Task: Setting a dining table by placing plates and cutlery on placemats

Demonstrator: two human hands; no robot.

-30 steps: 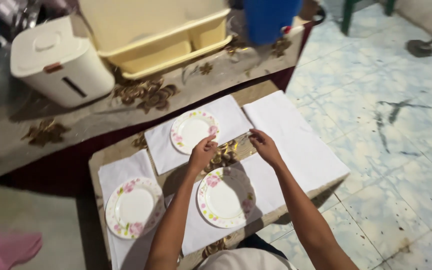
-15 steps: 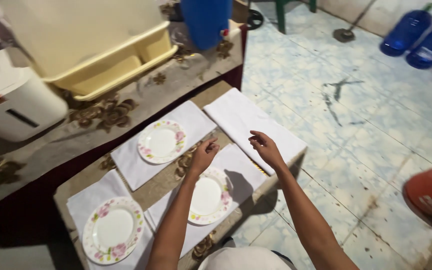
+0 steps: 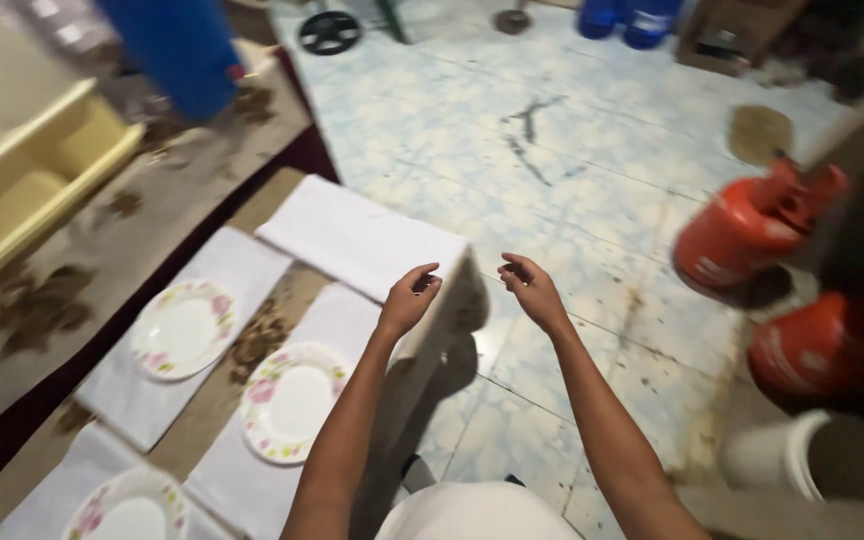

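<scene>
My left hand [image 3: 410, 297] hovers empty over the right edge of a low table [image 3: 282, 290], fingers loosely curled, just above the corner of a bare white cloth mat [image 3: 352, 238]. My right hand [image 3: 529, 288] floats past the table edge over the tiled floor, fingers apart, holding nothing. On the table lie floral-rimmed white plates, each on a white mat: one [image 3: 293, 400] below my left forearm, one [image 3: 183, 328] further left, one [image 3: 128, 510] at the bottom edge.
Two red gas cylinders [image 3: 752, 228] [image 3: 824, 347] stand at the right, with a white bucket [image 3: 792, 455] below them. A blue drum [image 3: 184, 52] and a cream plastic bin [image 3: 32, 190] sit on the patterned surface at upper left. Blue water jugs [image 3: 627, 17] stand far back.
The view has swung right. Both hands have lifted off the plate and mat area and moved right, to the table's edge and beyond it.
</scene>
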